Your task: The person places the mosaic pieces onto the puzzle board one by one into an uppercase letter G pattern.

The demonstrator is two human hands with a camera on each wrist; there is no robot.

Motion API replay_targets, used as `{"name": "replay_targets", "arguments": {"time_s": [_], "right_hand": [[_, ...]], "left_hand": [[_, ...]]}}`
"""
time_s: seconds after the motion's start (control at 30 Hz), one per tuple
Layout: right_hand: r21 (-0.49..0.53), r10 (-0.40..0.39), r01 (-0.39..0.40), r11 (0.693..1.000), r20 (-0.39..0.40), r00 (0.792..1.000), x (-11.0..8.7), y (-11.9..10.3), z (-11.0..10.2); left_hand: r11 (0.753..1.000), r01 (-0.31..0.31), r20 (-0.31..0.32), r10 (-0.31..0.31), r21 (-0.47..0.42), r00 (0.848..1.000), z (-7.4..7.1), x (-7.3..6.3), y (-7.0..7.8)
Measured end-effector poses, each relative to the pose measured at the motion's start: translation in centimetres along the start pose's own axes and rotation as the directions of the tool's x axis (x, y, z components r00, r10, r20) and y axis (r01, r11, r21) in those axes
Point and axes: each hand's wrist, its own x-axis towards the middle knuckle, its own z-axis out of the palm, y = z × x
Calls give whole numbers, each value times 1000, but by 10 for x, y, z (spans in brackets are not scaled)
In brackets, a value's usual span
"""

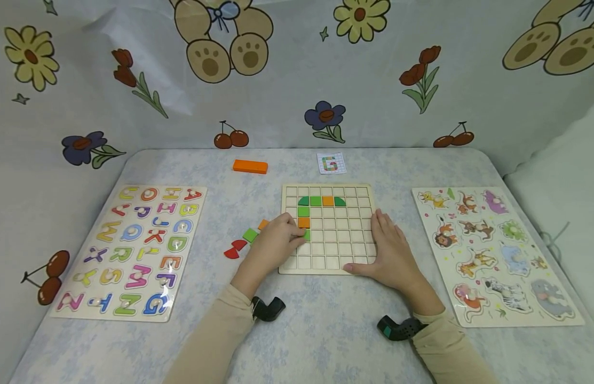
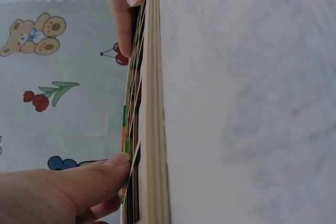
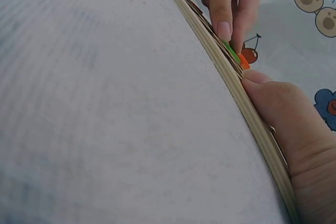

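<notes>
A pale wooden grid board (image 1: 342, 242) lies in the middle of the table. Fingers and thumb of my left hand (image 1: 272, 240) pinch a green square tile (image 1: 307, 234) at a cell on the board's left side; the fingers partly cover it. Directly above that tile sit an orange square (image 1: 303, 222) and a green square (image 1: 303, 212). Along the top run a green square (image 1: 316, 201) and an orange square (image 1: 327, 201), between two dark green rounded pieces. My right hand (image 1: 393, 256) rests against the board's right edge, fingers extended, with its thumb at the front edge.
Left of the board lie loose red pieces (image 1: 231, 254), a green square (image 1: 250, 235) and an orange piece (image 1: 263, 224). Behind it are a patterned card (image 1: 332, 164) and an orange block (image 1: 250, 166). A letter puzzle (image 1: 133, 250) lies left, an animal puzzle (image 1: 493, 256) right.
</notes>
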Motion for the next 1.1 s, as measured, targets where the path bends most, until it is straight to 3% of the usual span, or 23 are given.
{"name": "replay_targets", "arguments": {"time_s": [0.2,0.4,0.77,0.93,1.1], "right_hand": [[2,1,-1,1000,0,1000,0,0,1],[5,4,-4,1000,-1,1000,0,1,1],[-12,7,-7,1000,-3,1000,1,2,0],[-12,2,-2,1000,-1,1000,1,1,0],[0,5,-5,1000,4,1000,1,1,1]], "left_hand": [[1000,23,28,-23,21,999,-3,-6,1],[993,120,14,-120,3,993,-18,-23,-8],[955,283,22,-286,88,958,-56,-67,-55],[931,353,27,-357,95,934,-64,-75,-63],[928,362,20,-365,84,931,-63,-77,-64]]}}
